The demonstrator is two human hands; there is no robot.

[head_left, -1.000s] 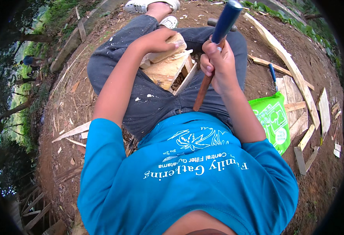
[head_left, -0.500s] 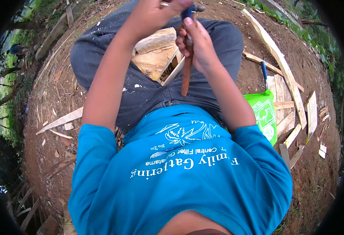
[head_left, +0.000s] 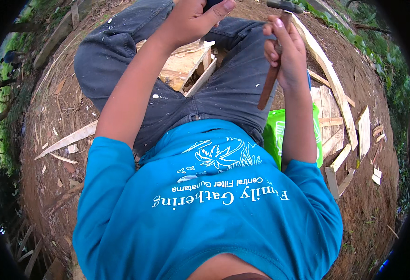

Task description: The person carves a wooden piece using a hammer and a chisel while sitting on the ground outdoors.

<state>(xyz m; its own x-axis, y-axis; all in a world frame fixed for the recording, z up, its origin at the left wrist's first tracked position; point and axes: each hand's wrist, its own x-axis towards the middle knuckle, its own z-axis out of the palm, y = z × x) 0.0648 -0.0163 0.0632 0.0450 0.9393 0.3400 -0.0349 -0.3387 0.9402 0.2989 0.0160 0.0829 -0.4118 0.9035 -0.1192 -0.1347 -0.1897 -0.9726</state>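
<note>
Well apart, right hand (head_left: 287, 55) grips hammer (head_left: 269, 85), left hand (head_left: 192, 21) apparently clutches edge-cropped blue handle (head_left: 210, 4)

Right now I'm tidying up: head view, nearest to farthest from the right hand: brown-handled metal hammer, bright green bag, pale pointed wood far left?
1. Brown-handled metal hammer, in the right hand.
2. Bright green bag, right side.
3. Pale pointed wood, far left.

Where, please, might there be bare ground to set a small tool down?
A wide soil patch lies beyond the right sleeve, below the wood offcuts in view. A narrower strip runs between the long curved plank and the greenery. It is crowded around the green bag and between the legs, where wooden pieces sit.
</note>
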